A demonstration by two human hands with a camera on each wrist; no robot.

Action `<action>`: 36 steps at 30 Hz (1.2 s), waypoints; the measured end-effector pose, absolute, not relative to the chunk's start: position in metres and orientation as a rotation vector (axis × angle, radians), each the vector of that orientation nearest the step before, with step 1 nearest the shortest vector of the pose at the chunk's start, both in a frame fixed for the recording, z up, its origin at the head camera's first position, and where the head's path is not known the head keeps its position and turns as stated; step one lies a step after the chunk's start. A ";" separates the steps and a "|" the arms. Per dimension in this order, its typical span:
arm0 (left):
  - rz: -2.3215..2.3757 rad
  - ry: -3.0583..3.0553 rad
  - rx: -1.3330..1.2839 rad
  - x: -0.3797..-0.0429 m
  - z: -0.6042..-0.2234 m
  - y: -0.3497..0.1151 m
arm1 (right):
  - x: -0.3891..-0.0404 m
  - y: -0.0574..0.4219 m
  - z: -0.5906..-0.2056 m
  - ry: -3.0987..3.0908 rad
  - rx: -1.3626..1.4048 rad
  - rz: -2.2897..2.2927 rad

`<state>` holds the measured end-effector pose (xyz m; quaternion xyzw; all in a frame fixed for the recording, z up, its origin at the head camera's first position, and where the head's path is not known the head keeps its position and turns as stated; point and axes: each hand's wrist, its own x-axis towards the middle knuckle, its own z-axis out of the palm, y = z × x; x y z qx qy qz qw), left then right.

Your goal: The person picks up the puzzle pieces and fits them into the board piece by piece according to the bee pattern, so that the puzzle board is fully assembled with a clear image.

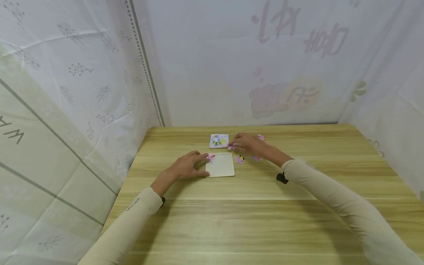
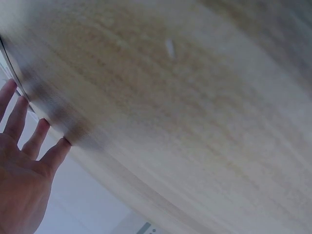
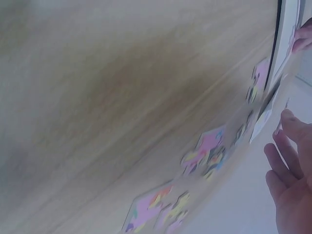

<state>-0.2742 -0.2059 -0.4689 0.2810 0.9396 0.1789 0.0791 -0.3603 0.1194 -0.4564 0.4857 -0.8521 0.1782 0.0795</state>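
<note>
A pale square puzzle board (image 1: 220,167) lies flat on the wooden table, a pink puzzle piece (image 1: 211,158) in its far left corner. My left hand (image 1: 188,166) rests at the board's left side, fingers near that piece and thumb at the near corner; in the left wrist view its fingers are spread and fairly straight. Beyond the board, my right hand (image 1: 247,144) pinches a small pink jigsaw piece (image 1: 230,147) between thumb and index finger. The right wrist view shows this piece (image 3: 280,126) edge-on, other fingers loosely bent.
Behind the board lies a picture card (image 1: 219,141) with a striped bee. Loose pink pieces (image 1: 240,159) lie right of the board, another piece (image 1: 261,137) beyond my right hand. The wooden table (image 1: 212,221) ends at a curtain-like printed cloth (image 1: 212,73).
</note>
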 end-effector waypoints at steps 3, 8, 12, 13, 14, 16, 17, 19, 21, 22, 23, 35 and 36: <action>0.538 2.812 0.843 -0.274 -0.469 -0.206 | -0.357 0.115 -0.460 -2.545 1.460 0.575; 0.553 2.807 0.833 -0.273 -0.468 -0.207 | -0.349 0.106 -0.461 -2.633 1.462 0.572; 0.551 2.807 0.828 -0.273 -0.468 -0.207 | -0.345 0.099 -0.462 -2.704 1.446 0.536; 0.549 2.810 0.828 -0.273 -0.468 -0.207 | -0.344 0.097 -0.463 -2.711 1.440 0.531; 0.550 2.813 0.828 -0.273 -0.469 -0.207 | -0.343 0.096 -0.463 -2.717 1.435 0.520; 0.550 2.817 0.828 -0.273 -0.469 -0.207 | -0.342 0.092 -0.464 -2.729 1.425 0.522; 0.548 2.819 0.830 -0.273 -0.469 -0.207 | -0.342 0.090 -0.464 -2.733 1.421 0.519; 0.549 2.821 0.833 -0.273 -0.469 -0.208 | -0.341 0.087 -0.464 -2.746 1.415 0.514; 0.546 2.821 0.837 -0.273 -0.469 -0.208 | -0.341 0.084 -0.464 -2.750 1.414 0.507; 0.544 2.822 0.842 -0.273 -0.469 -0.208 | -0.340 0.082 -0.464 -2.749 1.416 0.501; 0.539 2.823 0.846 -0.273 -0.469 -0.208 | -0.340 0.081 -0.464 -2.747 1.417 0.495; 0.518 2.813 0.865 -0.274 -0.469 -0.206 | -0.336 0.071 -0.470 -2.695 1.488 0.528; 0.519 2.812 0.867 -0.274 -0.469 -0.206 | -0.336 0.071 -0.470 -2.697 1.486 0.522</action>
